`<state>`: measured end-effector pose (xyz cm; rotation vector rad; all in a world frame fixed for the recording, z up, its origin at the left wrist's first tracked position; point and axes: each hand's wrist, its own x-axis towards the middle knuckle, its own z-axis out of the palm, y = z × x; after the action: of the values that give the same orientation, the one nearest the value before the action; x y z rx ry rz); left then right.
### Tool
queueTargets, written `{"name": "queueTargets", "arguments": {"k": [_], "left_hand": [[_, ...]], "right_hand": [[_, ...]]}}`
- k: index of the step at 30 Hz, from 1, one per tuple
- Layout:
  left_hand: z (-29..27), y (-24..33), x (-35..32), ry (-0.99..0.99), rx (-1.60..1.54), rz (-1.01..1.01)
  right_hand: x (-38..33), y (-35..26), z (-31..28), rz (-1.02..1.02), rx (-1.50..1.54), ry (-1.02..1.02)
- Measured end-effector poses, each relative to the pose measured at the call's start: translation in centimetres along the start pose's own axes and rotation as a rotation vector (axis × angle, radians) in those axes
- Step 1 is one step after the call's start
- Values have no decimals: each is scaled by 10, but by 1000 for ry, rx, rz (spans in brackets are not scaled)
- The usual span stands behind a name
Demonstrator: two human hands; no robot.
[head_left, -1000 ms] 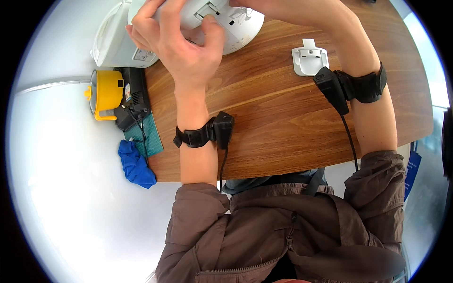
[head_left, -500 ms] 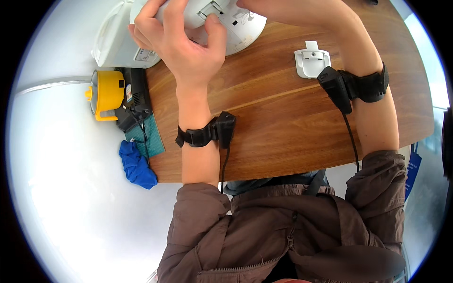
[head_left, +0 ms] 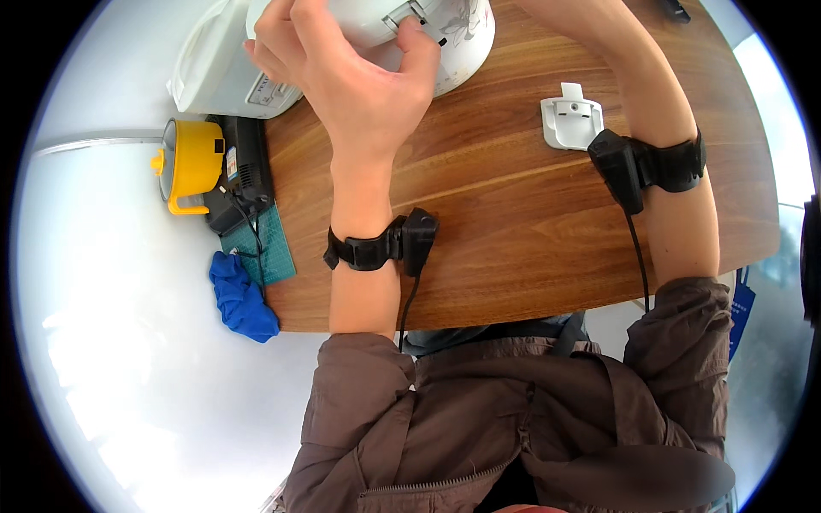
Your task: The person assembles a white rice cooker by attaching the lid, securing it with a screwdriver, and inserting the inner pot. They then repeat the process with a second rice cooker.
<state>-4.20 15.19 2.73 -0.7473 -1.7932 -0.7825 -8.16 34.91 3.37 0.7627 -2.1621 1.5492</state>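
At the top edge is a white rounded appliance (head_left: pixel 469 53) with a grey flower print, partly cut off. My left hand (head_left: pixel 359 77) is closed on it, fingers curled over its upper side. The thumb tip presses at a small rectangular recess (head_left: pixel 402 15) in its wall. Only the wrist end of my right hand (head_left: pixel 569 15) shows, right of the appliance; its fingers lie beyond the top edge. A small white plastic part (head_left: pixel 573 124) with an upright tab lies on the table, left of my right wrist.
Left of the appliance stands another white appliance (head_left: pixel 227 73) with a label panel. A yellow pot (head_left: pixel 197 158), a black device (head_left: pixel 246 171) with a cable, a green mat (head_left: pixel 275 252) and a blue cloth (head_left: pixel 242 299) line the left edge of the wooden table (head_left: pixel 505 205).
My left hand and the appliance have shifted slightly right in the picture. My right hand has slipped further past the top edge. The white plastic part appears slightly lower and further right.
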Motion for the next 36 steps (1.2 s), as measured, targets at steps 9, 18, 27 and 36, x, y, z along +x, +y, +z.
{"name": "queueTargets", "arguments": {"k": [9,18,27,36], "left_hand": [[-34,11,12,-293,384,24],[-42,-8,-1,-299,388,27],[-46,-7,4,-330,391,-24],[-45,-11,-2,-294,364,5]], "right_hand": [[4,-45,-39,122,-317,15],[-62,-25,-42,250,-556,-343],[-154,-19,-21,157,-732,-388],[-157,3,-23,304,-606,-297]]}}
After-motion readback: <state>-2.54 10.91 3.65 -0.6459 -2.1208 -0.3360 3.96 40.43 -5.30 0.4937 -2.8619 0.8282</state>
